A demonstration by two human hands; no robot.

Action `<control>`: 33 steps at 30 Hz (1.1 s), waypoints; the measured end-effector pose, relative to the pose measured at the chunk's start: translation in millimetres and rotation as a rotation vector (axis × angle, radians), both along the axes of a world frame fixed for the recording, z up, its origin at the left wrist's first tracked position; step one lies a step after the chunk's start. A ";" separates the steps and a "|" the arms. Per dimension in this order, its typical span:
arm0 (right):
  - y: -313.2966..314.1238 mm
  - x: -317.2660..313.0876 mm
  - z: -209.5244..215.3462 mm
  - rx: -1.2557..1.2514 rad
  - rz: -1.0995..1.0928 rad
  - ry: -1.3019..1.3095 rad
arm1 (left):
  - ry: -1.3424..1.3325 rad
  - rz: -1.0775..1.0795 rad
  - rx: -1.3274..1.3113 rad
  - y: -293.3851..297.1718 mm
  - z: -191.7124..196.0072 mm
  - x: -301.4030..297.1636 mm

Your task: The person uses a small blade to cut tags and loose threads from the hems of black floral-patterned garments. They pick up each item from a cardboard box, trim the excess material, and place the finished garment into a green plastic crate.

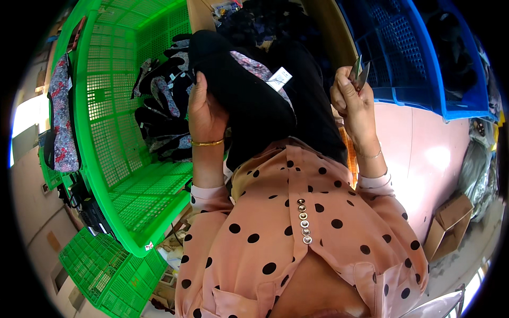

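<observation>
The black garment [254, 100] is held up over the lap, draped from the left hand [204, 108], whose grip is closed on a fold of the cloth near its patterned lining. A white tag [279, 78] sticks out of the top edge, between the two hands. The right hand [352, 103] is shut around small metal snips [359, 71], blades up and apart from the cloth.

The work in hand looks like trimming at the tag or a loose thread near it. To do it well, the left hand should pull that edge taut and turn it toward the blades, so only the thread, not the cloth or tag, sits between them. Keep the left fingertips clear of the cut.

A green crate [106, 159] with more dark patterned garments [161, 114] stands to the left, a blue crate [424, 63] to the right.
</observation>
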State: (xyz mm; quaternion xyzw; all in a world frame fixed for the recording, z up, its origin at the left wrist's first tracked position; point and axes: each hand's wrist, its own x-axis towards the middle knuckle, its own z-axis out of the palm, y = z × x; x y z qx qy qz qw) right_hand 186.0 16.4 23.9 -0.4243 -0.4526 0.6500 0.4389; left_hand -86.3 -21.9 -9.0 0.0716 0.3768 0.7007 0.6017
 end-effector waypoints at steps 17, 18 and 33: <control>-20.3 -23.2 -7.4 0.326 0.293 -0.477 | -0.126 0.023 0.125 0.7 4.5 1.9; -20.1 -24.9 -7.2 0.327 0.279 -0.468 | -0.114 0.034 0.110 1.1 5.6 2.8; -3.2 -9.6 -1.8 0.053 -0.015 0.105 | -0.146 -0.009 0.150 -2.3 5.0 1.6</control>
